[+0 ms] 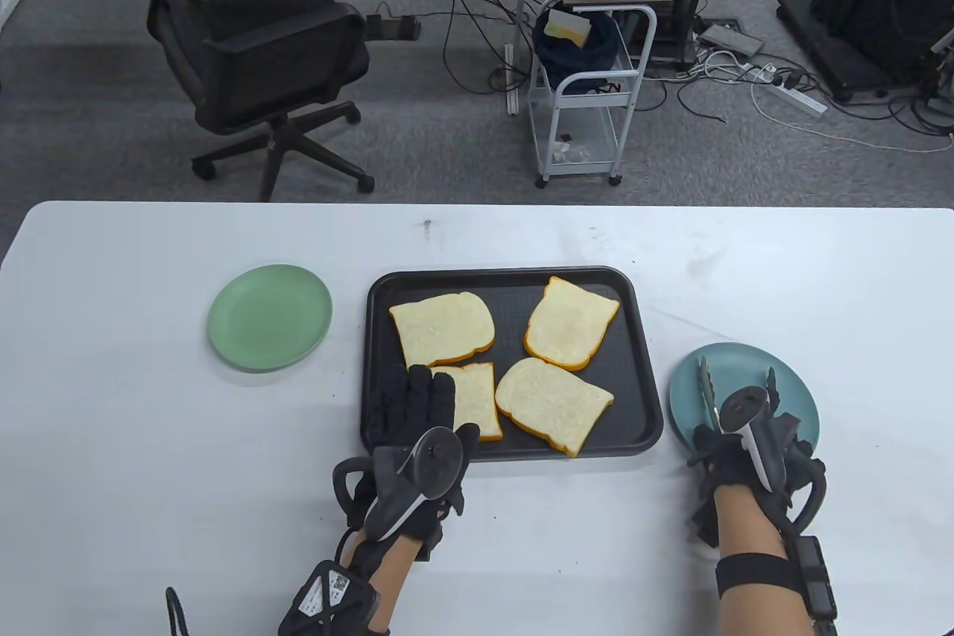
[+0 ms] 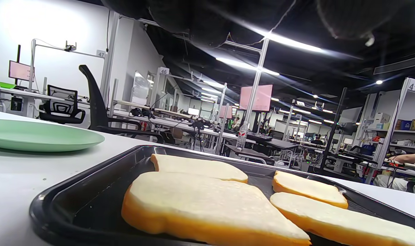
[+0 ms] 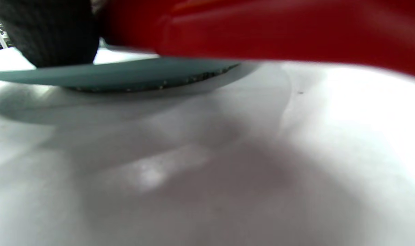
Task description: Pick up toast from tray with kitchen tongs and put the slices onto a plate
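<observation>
Four toast slices are lying on the black tray (image 1: 511,278) at the middle of the white table (image 1: 149,479): one far left (image 1: 443,327), one far right (image 1: 570,323), one near right (image 1: 553,403) and one near left (image 1: 474,400), the last partly hidden by the left hand (image 1: 414,412). That hand is resting on the tray's near-left corner, its fingers stretched out straight and holding nothing. The right hand (image 1: 734,453) is sitting at the near edge of the blue plate (image 1: 797,405), just right of the tray, and gripping the tongs (image 1: 709,390), whose two arms are spreading apart over the plate, with no toast between them. A green plate (image 1: 270,317) is lying bare, left of the tray and apart from it.
</observation>
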A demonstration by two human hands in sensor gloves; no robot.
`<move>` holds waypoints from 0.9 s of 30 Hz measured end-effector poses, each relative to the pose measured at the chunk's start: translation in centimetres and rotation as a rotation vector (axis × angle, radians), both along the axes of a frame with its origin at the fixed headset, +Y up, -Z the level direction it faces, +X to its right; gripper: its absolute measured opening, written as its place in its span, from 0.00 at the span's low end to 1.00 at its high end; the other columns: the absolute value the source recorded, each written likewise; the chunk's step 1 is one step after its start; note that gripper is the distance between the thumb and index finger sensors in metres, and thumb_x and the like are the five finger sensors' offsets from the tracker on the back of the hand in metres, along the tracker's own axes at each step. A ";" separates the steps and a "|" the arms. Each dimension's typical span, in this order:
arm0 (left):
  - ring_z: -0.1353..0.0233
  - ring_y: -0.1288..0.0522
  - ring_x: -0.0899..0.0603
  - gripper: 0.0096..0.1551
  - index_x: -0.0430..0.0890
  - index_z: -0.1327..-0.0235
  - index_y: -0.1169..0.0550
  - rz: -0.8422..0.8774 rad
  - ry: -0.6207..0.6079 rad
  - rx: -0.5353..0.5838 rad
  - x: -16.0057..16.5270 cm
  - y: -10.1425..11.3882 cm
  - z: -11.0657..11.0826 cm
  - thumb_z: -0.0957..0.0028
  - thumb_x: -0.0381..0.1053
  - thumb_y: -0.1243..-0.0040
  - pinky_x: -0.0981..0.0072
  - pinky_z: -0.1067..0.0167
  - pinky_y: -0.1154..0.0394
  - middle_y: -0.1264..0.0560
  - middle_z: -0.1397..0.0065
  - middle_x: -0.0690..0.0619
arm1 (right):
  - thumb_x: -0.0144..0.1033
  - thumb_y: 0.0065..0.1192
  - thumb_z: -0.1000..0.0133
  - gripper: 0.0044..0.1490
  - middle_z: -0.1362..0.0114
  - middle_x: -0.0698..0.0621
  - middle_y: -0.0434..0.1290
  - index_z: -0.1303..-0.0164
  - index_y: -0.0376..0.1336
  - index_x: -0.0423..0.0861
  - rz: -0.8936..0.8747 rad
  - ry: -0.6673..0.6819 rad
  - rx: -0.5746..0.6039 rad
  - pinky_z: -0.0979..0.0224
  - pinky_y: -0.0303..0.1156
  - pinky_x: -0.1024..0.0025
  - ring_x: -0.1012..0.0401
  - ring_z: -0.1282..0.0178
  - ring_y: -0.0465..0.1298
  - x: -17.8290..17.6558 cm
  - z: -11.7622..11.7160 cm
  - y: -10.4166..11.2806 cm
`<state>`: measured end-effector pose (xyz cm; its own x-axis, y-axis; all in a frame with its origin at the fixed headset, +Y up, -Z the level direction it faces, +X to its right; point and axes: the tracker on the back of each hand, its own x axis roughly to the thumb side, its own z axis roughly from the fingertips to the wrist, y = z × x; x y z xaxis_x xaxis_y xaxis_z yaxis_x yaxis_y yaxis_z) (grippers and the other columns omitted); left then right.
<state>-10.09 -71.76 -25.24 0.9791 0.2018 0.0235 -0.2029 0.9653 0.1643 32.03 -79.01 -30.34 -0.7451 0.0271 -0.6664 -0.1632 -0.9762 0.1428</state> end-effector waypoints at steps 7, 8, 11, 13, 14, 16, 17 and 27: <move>0.14 0.47 0.41 0.42 0.58 0.26 0.38 0.005 0.017 -0.004 -0.3 0.0 -0.1 0.56 0.71 0.51 0.45 0.21 0.45 0.42 0.14 0.53 | 0.64 0.63 0.49 0.64 0.22 0.33 0.62 0.19 0.32 0.49 0.017 -0.001 0.075 0.28 0.50 0.27 0.34 0.25 0.61 0.2 0.2 0.2; 0.14 0.47 0.41 0.42 0.58 0.26 0.38 0.007 0.020 -0.004 -0.4 0.0 -0.1 0.56 0.71 0.51 0.45 0.21 0.45 0.42 0.14 0.53 | 0.63 0.64 0.49 0.63 0.23 0.33 0.63 0.19 0.33 0.48 0.020 -0.002 0.110 0.28 0.52 0.28 0.33 0.26 0.63 0.2 0.3 0.6; 0.14 0.47 0.41 0.42 0.58 0.26 0.38 0.011 0.025 -0.006 -0.5 0.0 -0.1 0.56 0.71 0.51 0.44 0.21 0.45 0.42 0.14 0.53 | 0.61 0.63 0.48 0.60 0.22 0.34 0.63 0.19 0.34 0.51 -0.058 0.020 0.229 0.30 0.62 0.30 0.33 0.30 0.71 0.1 0.4 2.4; 0.14 0.47 0.41 0.42 0.58 0.26 0.38 0.011 0.030 -0.005 -0.6 0.0 -0.1 0.56 0.71 0.51 0.45 0.21 0.45 0.42 0.14 0.53 | 0.61 0.61 0.48 0.59 0.21 0.35 0.62 0.19 0.34 0.52 -0.156 0.045 0.333 0.34 0.69 0.34 0.37 0.38 0.79 -0.1 0.7 3.8; 0.14 0.47 0.41 0.42 0.58 0.26 0.38 0.010 0.033 -0.006 -0.7 0.0 -0.1 0.56 0.71 0.51 0.45 0.21 0.45 0.42 0.14 0.53 | 0.62 0.59 0.48 0.58 0.21 0.36 0.62 0.19 0.34 0.52 -0.225 0.080 0.406 0.34 0.71 0.35 0.38 0.39 0.80 -0.5 0.8 4.6; 0.14 0.47 0.41 0.42 0.59 0.26 0.38 0.011 0.040 -0.007 -0.8 0.0 -0.2 0.56 0.71 0.51 0.45 0.21 0.45 0.42 0.14 0.53 | 0.61 0.59 0.49 0.59 0.21 0.36 0.62 0.19 0.34 0.49 -0.380 0.151 0.529 0.36 0.72 0.35 0.41 0.42 0.80 -1.1 1.0 5.6; 0.14 0.47 0.41 0.42 0.58 0.26 0.38 0.012 0.045 -0.009 -0.9 0.0 -0.2 0.56 0.71 0.51 0.45 0.21 0.45 0.42 0.14 0.54 | 0.62 0.58 0.49 0.60 0.21 0.36 0.62 0.20 0.34 0.48 -0.468 0.174 0.577 0.36 0.73 0.35 0.42 0.42 0.81 -1.5 1.0 6.2; 0.14 0.47 0.39 0.42 0.59 0.26 0.38 0.018 0.109 -0.055 -2.1 -1.1 -0.9 0.56 0.71 0.52 0.41 0.21 0.43 0.42 0.14 0.53 | 0.68 0.65 0.55 0.63 0.25 0.38 0.66 0.20 0.44 0.45 -1.305 0.310 0.835 0.52 0.82 0.47 0.44 0.48 0.83 -4.5 1.0 3.4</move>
<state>-12.18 -72.82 -26.12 0.9715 0.2172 -0.0949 -0.2039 0.9699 0.1330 27.48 -75.64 -29.34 -0.0155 0.9994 0.0312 -0.9878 -0.0105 -0.1552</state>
